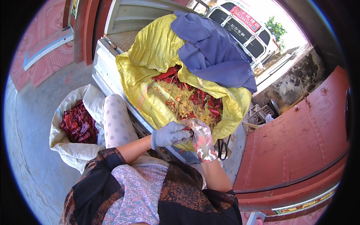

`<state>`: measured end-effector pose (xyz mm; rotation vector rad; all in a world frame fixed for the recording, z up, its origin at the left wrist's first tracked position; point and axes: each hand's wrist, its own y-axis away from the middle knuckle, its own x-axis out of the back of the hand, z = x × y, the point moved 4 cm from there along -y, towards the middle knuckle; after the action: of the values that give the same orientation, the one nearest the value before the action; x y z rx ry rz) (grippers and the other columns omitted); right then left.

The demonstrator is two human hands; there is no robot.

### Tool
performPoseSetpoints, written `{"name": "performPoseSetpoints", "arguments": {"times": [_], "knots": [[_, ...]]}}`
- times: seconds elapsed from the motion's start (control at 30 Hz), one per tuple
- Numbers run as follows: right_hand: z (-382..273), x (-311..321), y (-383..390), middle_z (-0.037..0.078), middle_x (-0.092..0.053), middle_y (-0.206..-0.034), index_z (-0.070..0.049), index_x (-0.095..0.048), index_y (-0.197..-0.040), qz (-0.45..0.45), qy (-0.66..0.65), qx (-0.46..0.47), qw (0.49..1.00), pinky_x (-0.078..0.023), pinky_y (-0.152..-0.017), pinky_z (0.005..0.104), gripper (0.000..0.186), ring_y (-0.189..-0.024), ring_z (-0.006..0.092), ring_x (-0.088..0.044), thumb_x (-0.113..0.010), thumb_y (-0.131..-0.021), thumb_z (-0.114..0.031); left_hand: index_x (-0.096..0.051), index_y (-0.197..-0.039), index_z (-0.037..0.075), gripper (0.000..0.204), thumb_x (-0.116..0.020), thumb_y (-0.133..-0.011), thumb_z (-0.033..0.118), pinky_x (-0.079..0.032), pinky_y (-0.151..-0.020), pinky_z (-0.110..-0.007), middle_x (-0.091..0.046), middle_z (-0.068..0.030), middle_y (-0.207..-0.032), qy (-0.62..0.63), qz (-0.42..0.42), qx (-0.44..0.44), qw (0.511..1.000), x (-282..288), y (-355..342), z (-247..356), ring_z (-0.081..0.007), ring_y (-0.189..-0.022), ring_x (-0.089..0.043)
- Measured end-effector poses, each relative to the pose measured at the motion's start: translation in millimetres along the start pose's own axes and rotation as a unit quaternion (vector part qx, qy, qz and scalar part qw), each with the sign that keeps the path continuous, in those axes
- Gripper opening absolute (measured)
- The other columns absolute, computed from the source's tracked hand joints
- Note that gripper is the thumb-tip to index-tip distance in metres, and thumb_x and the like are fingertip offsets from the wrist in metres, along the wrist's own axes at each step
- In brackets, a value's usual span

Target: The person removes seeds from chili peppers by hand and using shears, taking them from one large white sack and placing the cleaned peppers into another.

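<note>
Though barely visible, dark red pepper at left hand.

This looks like a covered gateway or entrance passage of a home rather than a workshop. Pink patterned tiles line the wall, a big red metal door stands at one side, and the cracked, bare concrete floor runs toward a bright opening, where a white vehicle is parked outdoors near a green tree.
</note>
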<state>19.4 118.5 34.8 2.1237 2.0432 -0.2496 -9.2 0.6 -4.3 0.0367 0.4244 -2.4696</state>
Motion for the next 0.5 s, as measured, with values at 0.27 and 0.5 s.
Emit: {"name": "performPoseSetpoints", "arguments": {"times": [0.27, 0.5], "knots": [[13.5, 8.0, -7.8, 0.009, -0.065, -0.092, -0.001, -0.062, -0.097, 0.007, -0.026, -0.039, 0.999, -0.05, -0.066, 0.0264, 0.016, -0.08, 0.0161, -0.061, -0.061, -0.086, -0.012, -0.058, -0.073, 0.003, 0.03, -0.048, -0.092, 0.025, -0.042, -0.055, -0.03, -0.054, -0.0084, -0.062, -0.149, 0.015, -0.099, 0.984, 7.3, -0.7, 2.9, -0.0165, -0.056, -0.05], [25.5, 11.7, -15.1, 0.009, -0.064, -0.092, 0.0, -0.062, -0.098, -0.009, -0.093, -0.066, 0.993, -0.05, -0.065, 0.0271, 0.02, -0.079, 0.0177, -0.062, -0.062, -0.085, -0.016, -0.059, -0.079, 0.004, 0.025, -0.047, -0.091, 0.023, -0.046, -0.062, -0.033, -0.059, -0.0124, -0.072, -0.176, 0.023, -0.158, 0.971, 7.6, 0.6, 1.1, -0.0258, -0.065, -0.058]]}}
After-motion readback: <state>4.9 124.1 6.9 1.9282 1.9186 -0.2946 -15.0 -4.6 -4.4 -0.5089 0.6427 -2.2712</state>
